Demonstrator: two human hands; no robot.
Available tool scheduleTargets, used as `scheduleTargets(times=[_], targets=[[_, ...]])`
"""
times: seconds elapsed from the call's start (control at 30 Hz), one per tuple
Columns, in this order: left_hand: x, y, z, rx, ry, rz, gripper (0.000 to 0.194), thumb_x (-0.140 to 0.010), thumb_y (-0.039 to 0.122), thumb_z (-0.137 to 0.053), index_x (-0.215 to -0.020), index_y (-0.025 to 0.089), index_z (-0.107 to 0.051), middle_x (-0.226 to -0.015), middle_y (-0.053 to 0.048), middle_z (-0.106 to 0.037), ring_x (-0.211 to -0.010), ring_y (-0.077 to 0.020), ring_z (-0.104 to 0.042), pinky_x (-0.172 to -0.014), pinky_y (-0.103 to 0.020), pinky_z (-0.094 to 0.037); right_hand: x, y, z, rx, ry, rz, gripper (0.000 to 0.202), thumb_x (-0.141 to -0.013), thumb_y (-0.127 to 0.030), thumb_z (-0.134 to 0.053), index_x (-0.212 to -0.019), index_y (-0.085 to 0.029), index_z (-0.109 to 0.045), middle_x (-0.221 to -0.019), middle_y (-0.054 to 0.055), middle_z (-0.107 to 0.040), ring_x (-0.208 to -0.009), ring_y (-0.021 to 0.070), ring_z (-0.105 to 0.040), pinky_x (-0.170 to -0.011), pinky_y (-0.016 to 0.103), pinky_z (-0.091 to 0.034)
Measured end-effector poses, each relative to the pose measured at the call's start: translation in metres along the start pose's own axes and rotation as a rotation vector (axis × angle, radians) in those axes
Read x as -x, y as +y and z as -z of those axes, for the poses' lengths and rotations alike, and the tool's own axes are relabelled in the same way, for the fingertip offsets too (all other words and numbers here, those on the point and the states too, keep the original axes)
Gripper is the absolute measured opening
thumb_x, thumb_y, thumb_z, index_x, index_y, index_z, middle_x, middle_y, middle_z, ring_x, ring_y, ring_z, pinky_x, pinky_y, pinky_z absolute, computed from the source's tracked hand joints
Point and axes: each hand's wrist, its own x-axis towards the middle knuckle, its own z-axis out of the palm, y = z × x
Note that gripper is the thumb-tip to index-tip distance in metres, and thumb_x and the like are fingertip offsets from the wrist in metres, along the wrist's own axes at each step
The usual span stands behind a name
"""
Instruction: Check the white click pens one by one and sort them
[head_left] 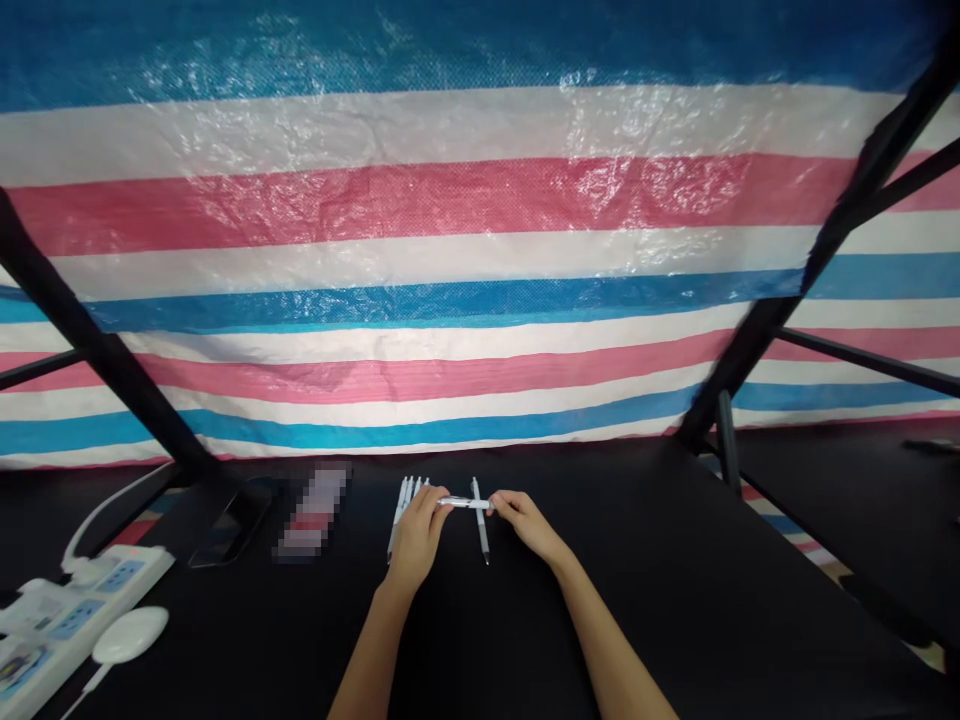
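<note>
A white pen is held level above the black table, pinched at both ends. My left hand closes on its left end, and my right hand grips the right end between thumb and fingers. Beneath the held pen another white pen lies on the table, pointing away from me. Several more white pens lie side by side just left of my left hand, which partly covers them.
A dark phone and a pixelated strip lie to the left. Nearer the left edge are a white power strip and a white rounded device with a cable. Black frame bars and a striped tarp stand behind the table.
</note>
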Motion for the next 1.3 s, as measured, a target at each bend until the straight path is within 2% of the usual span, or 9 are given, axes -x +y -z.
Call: scheduleTargets(times=[0.37, 0.5, 0.6, 0.7, 0.83, 0.97, 1.07, 1.2, 1.3], targets=[[0.0, -0.002, 0.0, -0.132, 0.03, 0.029, 0.032, -0.092, 0.034, -0.031, -0.074, 0.021, -0.054, -0.074, -0.003, -0.054, -0.072, -0.0177, -0.054, -0.068, -0.031, -0.043, 0.0, -0.003, -0.003, 0.283, 0.065, 0.135, 0.042, -0.092, -0.046, -0.036, -0.075, -0.02, -0.064, -0.071, 0.002, -0.06, -0.072, 0.0174, -0.051, -0.08, 0.033, -0.037], [0.0, -0.006, -0.002, -0.104, 0.055, 0.082, 0.034, -0.091, 0.038, -0.032, -0.067, 0.021, -0.049, -0.067, -0.001, -0.051, -0.067, -0.0169, -0.053, -0.064, -0.03, -0.042, 0.003, -0.008, 0.002, 0.217, 0.13, 0.193, 0.027, -0.085, -0.044, -0.053, -0.092, -0.021, -0.066, -0.081, 0.004, -0.06, -0.079, 0.0192, -0.052, -0.079, 0.033, -0.04], [0.001, -0.008, -0.003, -0.063, 0.051, 0.108, 0.033, -0.092, 0.038, -0.029, -0.07, 0.021, -0.047, -0.069, -0.001, -0.051, -0.067, -0.0168, -0.053, -0.065, -0.03, -0.042, 0.006, -0.007, 0.005, 0.125, 0.165, 0.18, 0.043, -0.076, -0.045, -0.063, -0.112, -0.023, -0.059, -0.096, 0.005, -0.059, -0.086, 0.0192, -0.054, -0.083, 0.033, -0.041], [0.001, -0.008, -0.005, -0.037, 0.022, 0.09, 0.032, -0.092, 0.038, -0.028, -0.076, 0.021, -0.05, -0.075, -0.002, -0.053, -0.072, -0.0169, -0.054, -0.068, -0.03, -0.043, 0.005, -0.003, 0.004, 0.078, 0.211, 0.056, 0.042, -0.083, -0.05, -0.05, -0.112, -0.02, -0.058, -0.08, 0.003, -0.061, -0.078, 0.0184, -0.057, -0.078, 0.032, -0.043], [0.0, -0.007, -0.006, -0.022, 0.002, 0.07, 0.029, -0.092, 0.037, -0.03, -0.081, 0.021, -0.052, -0.079, -0.003, -0.056, -0.077, -0.0179, -0.055, -0.072, -0.031, -0.044, 0.002, 0.001, 0.001, -0.017, 0.122, -0.037, 0.045, -0.089, -0.051, -0.038, -0.1, -0.015, -0.063, -0.05, -0.002, -0.053, -0.055, 0.0157, -0.054, -0.063, 0.029, -0.043], [0.0, -0.01, -0.007, -0.022, 0.015, 0.084, 0.03, -0.092, 0.036, -0.03, -0.079, 0.021, -0.052, -0.078, -0.003, -0.056, -0.075, -0.018, -0.055, -0.071, -0.031, -0.044, 0.003, -0.002, 0.007, -0.146, 0.091, 0.088, 0.052, -0.075, -0.043, -0.064, -0.12, -0.02, -0.053, -0.079, 0.001, -0.064, -0.073, 0.0163, -0.06, -0.077, 0.032, -0.045], [0.0, -0.012, -0.007, -0.019, 0.042, 0.087, 0.03, -0.092, 0.035, -0.03, -0.08, 0.02, -0.053, -0.078, -0.003, -0.057, -0.076, -0.0177, -0.055, -0.071, -0.031, -0.044, 0.003, -0.004, 0.008, -0.204, 0.089, 0.075, 0.061, -0.072, -0.041, -0.068, -0.126, -0.022, -0.048, -0.095, 0.005, -0.065, -0.084, 0.0174, -0.061, -0.084, 0.034, -0.043], [0.0, -0.011, -0.007, -0.008, 0.03, 0.091, 0.029, -0.092, 0.036, -0.03, -0.083, 0.021, -0.053, -0.079, -0.003, -0.058, -0.077, -0.0181, -0.057, -0.073, -0.031, -0.044, 0.001, -0.001, -0.002, -0.196, 0.096, -0.073, 0.05, -0.083, -0.053, -0.05, -0.113, -0.014, -0.058, -0.061, 0.002, -0.063, -0.059, 0.0163, -0.058, -0.065, 0.032, -0.046], [0.0, -0.01, -0.007, -0.025, 0.054, 0.09, 0.031, -0.091, 0.038, -0.032, -0.078, 0.021, -0.054, -0.076, -0.003, -0.057, -0.074, -0.018, -0.056, -0.07, -0.03, -0.044, -0.001, -0.002, -0.006, -0.192, 0.016, -0.068, 0.046, -0.081, -0.056, -0.051, -0.091, -0.014, -0.067, -0.054, 0.001, -0.059, -0.052, 0.0152, -0.055, -0.059, 0.029, -0.044]])
